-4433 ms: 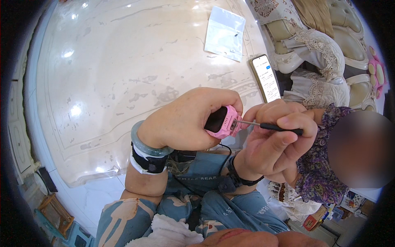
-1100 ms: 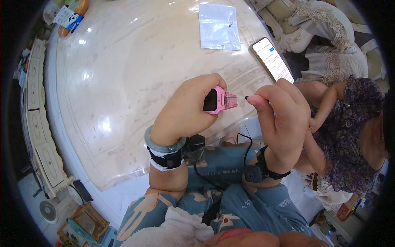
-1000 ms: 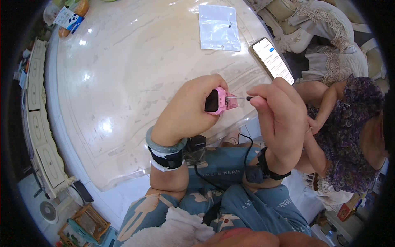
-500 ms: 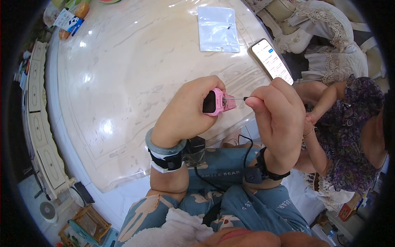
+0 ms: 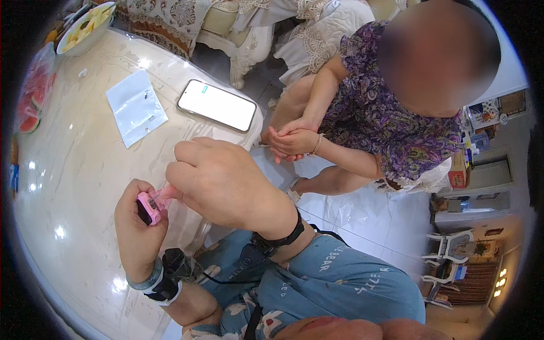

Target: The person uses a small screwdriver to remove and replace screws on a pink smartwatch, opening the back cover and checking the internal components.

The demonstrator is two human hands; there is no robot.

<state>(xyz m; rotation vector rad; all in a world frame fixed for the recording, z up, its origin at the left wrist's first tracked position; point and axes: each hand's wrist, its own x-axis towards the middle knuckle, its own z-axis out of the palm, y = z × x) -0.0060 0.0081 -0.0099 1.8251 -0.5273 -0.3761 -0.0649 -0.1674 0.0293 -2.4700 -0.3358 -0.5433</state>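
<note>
My left hand (image 5: 135, 232) is closed around a small pink smartwatch (image 5: 153, 205), its dark face turned left and its strap end toward my right hand. Bent over the strap side, my right hand (image 5: 226, 181) has its fingers pinched together at the watch. A thin metal shaft, like that of a small screwdriver (image 5: 161, 196), shows faintly there; its handle is hidden by my fingers. Both hands are above the pale marble-patterned table (image 5: 85, 170). Beyond them lie a flat whitish zip pouch (image 5: 133, 107) and a phone (image 5: 216, 106) with its screen lit.
A bowl (image 5: 85, 46) of yellow pieces stands at the far left, near bagged watermelon slices (image 5: 34, 107). Another person in a purple patterned top (image 5: 368, 113) sits at the right, hands clasped by the table edge. A carved chair (image 5: 249, 56) stands behind the table.
The view has swung to the right, bringing the seated person and bowl into sight. My right hand has come closer over the watch and now covers most of the screwdriver.
</note>
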